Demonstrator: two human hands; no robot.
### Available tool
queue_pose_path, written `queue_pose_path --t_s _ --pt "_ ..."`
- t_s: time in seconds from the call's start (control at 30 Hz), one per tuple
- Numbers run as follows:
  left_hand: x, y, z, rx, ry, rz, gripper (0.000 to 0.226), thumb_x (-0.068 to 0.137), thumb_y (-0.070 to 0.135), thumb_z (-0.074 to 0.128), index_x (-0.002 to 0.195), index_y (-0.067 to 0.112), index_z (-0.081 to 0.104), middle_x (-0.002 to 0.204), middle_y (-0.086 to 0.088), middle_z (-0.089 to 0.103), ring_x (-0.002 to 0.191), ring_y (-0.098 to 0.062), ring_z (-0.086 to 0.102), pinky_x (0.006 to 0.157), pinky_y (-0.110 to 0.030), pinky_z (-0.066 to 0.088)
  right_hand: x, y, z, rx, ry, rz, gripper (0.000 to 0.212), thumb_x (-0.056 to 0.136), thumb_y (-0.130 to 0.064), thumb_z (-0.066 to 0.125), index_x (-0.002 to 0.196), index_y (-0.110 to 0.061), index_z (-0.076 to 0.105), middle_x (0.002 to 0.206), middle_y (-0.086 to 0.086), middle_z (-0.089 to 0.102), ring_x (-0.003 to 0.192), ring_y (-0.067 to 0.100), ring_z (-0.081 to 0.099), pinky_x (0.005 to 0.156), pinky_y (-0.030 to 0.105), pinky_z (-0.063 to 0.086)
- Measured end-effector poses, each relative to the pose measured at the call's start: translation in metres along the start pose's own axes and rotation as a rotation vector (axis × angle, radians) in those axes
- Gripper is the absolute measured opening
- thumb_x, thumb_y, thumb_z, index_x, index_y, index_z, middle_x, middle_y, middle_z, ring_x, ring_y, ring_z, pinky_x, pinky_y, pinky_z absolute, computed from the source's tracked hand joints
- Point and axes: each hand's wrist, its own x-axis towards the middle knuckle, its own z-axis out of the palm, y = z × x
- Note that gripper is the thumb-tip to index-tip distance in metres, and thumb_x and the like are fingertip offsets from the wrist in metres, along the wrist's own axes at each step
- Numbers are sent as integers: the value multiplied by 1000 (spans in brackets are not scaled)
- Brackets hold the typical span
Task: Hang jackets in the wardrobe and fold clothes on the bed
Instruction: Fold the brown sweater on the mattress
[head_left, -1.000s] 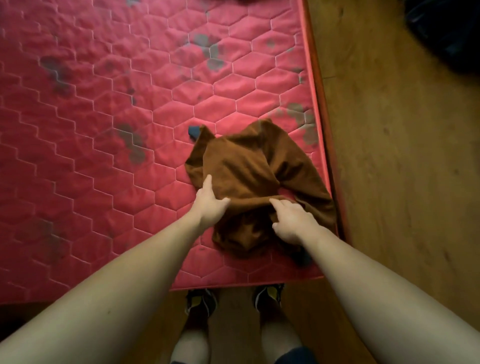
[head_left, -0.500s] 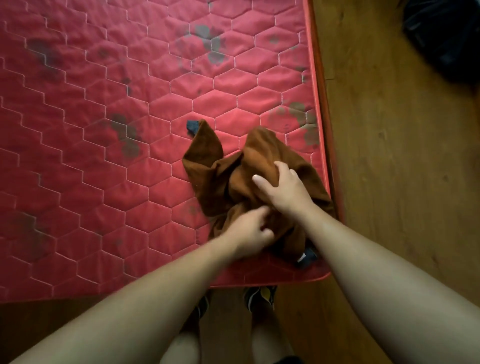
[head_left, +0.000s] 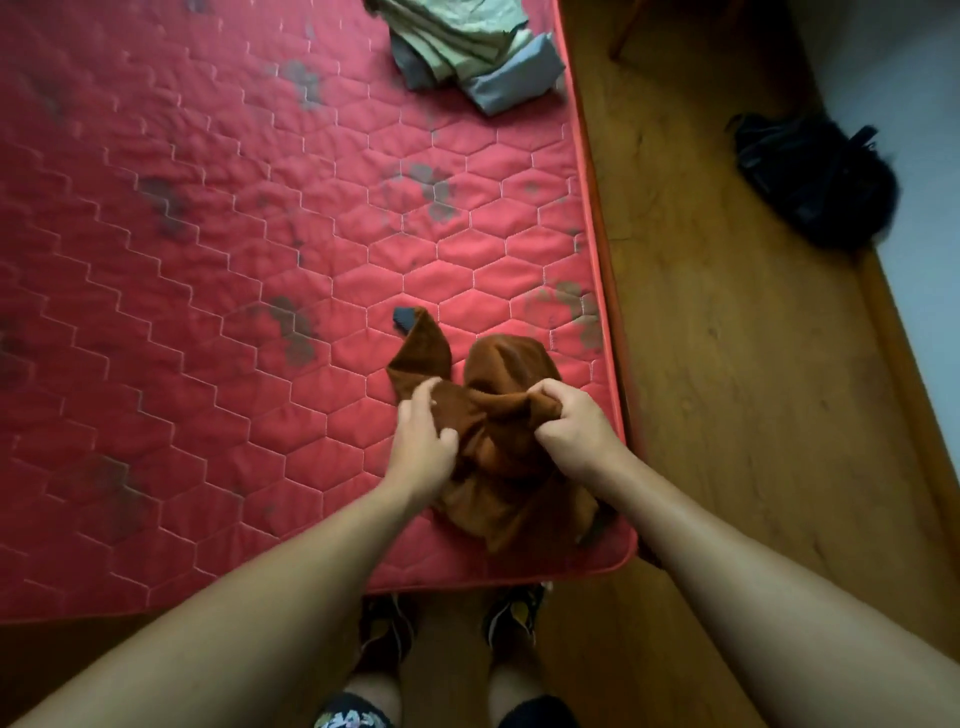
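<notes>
Folding a garment on the bed, seen from the head camera. The brown garment lies crumpled at the lower centre of the frame, on the red quilted mattress close to its lower right corner and just beside the edge that borders the wooden floor. The left hand grips a fold on the garment's left side, its fingers curled into the cloth. The right hand holds a gathered bunch on the right side, its fingers closed round it like a fist. One limb of the garment points toward the upper left and ends in a small dark patch, which cannot be identified. The step in hand appears to be opening the garment out before folding. To do it well, the two grips probably ought to move to matching seams or corners, then lift and draw apart so the cloth spreads flat. Laying it further toward the left of the frame would likely keep it from sliding off the edge. Other pale clothes sit at the top of the frame; a black bag lies on the floor at the upper right.
</notes>
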Motion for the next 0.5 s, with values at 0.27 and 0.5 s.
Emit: queue_pose_path --t_s 0.27,0.5 --pt "-21 118 -99 -37 -441 347 7 74 6 59 80 8 61 80 6 59 73 5 53 66 -21 48 -94 -126 -26 99 -165 -252 29 57 -13 55 83 -26 55 70 -1 49 64 16 48 56 36 39" --pt "-97 196 -142 -261 -471 422 19 78 3 48 89 2 64 80 -1 62 73 -8 55 63 -22 48 -143 -180 -51 -90 -102 -285 34 63 -22 63 93 -11 49 78 0 52 72 11 49 67 42 44"
